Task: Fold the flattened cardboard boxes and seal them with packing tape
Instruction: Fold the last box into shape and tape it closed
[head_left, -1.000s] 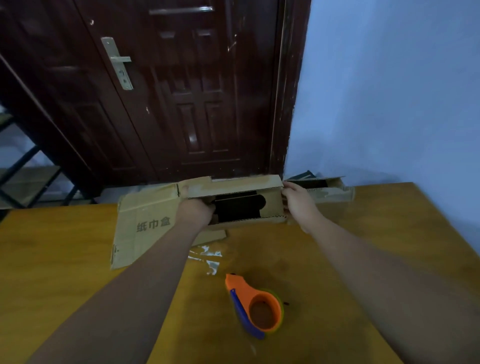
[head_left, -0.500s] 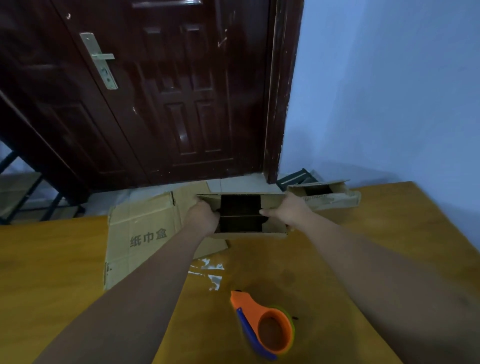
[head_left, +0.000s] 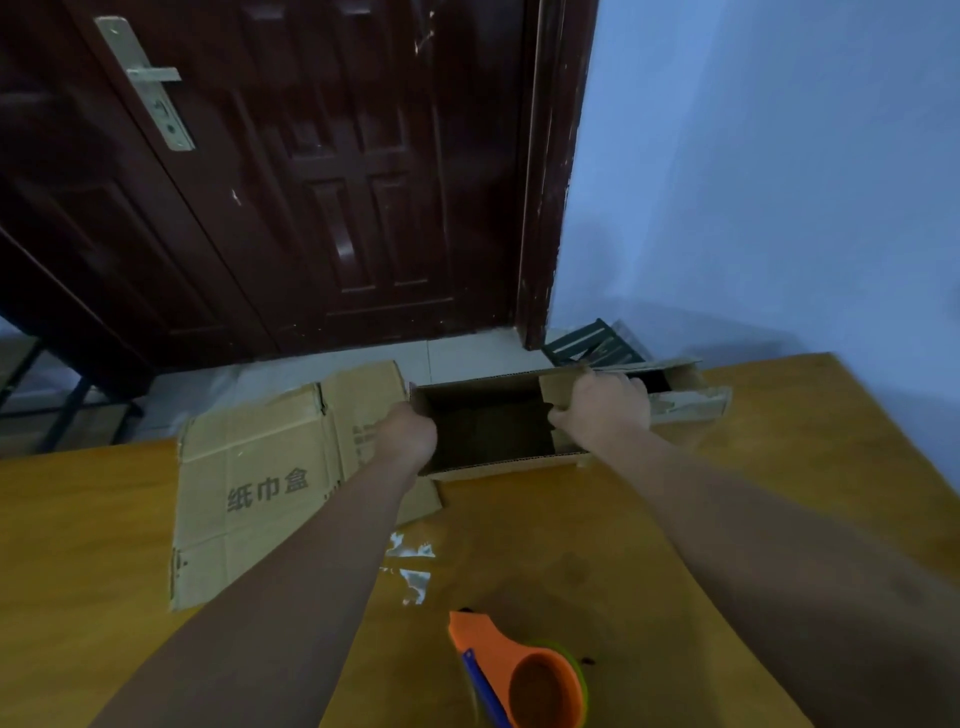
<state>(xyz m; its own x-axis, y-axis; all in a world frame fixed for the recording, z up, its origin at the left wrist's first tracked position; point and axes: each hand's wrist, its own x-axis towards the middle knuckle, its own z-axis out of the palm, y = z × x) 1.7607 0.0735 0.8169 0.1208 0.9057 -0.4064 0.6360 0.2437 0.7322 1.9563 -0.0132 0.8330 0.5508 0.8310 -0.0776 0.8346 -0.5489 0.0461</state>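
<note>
Directions are given with 12 o'clock pointing away from the person, toward the door.

1. Hands. The hands are apart, one at each end of the opened box. The left hand is curled over the box's 9 o'clock end wall; its fingertips are hidden inside. The right hand grips the end flap at the 3 o'clock end, thumb below the flap.

2. Task item. The box stands on the table at its 12 o'clock edge, open side up. Its long axis runs 9 to 3 o'clock, square across the person's reach. Both hands are equally near to it.

3. Judgement. The step in hand appears to be folding in the end flaps. Only the right hand holds a flap.

4. Surroundings. A flattened cardboard sheet lies partly under the box at 8 o'clock. A second box lies just beyond the right hand at 3 o'clock. The tape dispenser sits at 6 o'clock of the box, between the forearms and well apart from both hands. The right hand is judged slightly better placed to fetch it.
</note>
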